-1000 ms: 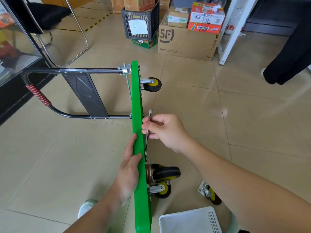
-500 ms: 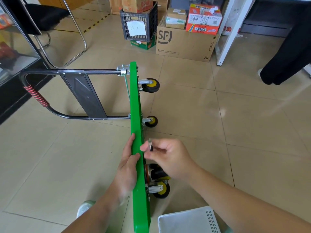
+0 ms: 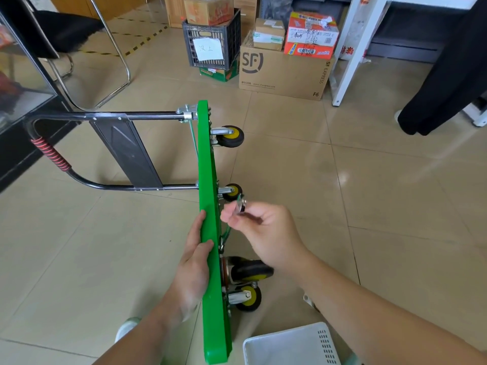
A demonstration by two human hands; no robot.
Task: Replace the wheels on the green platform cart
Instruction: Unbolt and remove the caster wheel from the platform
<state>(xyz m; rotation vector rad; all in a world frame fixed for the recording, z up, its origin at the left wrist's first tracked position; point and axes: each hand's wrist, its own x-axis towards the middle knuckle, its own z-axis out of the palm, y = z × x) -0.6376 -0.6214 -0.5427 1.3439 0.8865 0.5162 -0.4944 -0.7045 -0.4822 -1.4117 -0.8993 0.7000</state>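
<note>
Left hand (image 3: 195, 262): clamped on the top edge of the green platform cart (image 3: 208, 206). Thumb hooks over the edge and the fingers (image 3: 196, 225) lie flat on the deck face, so it's steadying the cart. Forearm comes in from bottom left.

Right hand (image 3: 263, 233): just beside the cart's underside, between the two wheel pairs. Thumb and index pinch a small shiny metal piece (image 3: 240, 206), other fingers curled in. Can't tell if it's a tool head or loose hardware. It's close to the underside, but I can't see contact.

Floor (image 3: 369, 206): glossy beige tile. White plastic basket (image 3: 287, 343) near my right arm at the bottom. Further back there's an SF cardboard box (image 3: 284, 75) with smaller boxes on top, and a dark crate (image 3: 210, 40) with a paper note. Chrome chair frame (image 3: 116, 61) is at left and a white leg (image 3: 350, 48) at right. Someone in black clothing (image 3: 448, 75) stands at the right edge.

Cart: tipped on its side on the floor, deck vertical, underside facing right. Black tube handle (image 3: 105, 117) lies out to the left with a red wrap (image 3: 51, 154) on the grip.

Wheels, all on the right face:
- Far wheel (image 3: 231, 136): yellow hub.
- Second small wheel (image 3: 233, 192): yellow hub, just past my right fingers.
- Bigger black wheel (image 3: 251, 271): near end.
- Yellow-hub caster (image 3: 249, 297): right below the black one.
</note>
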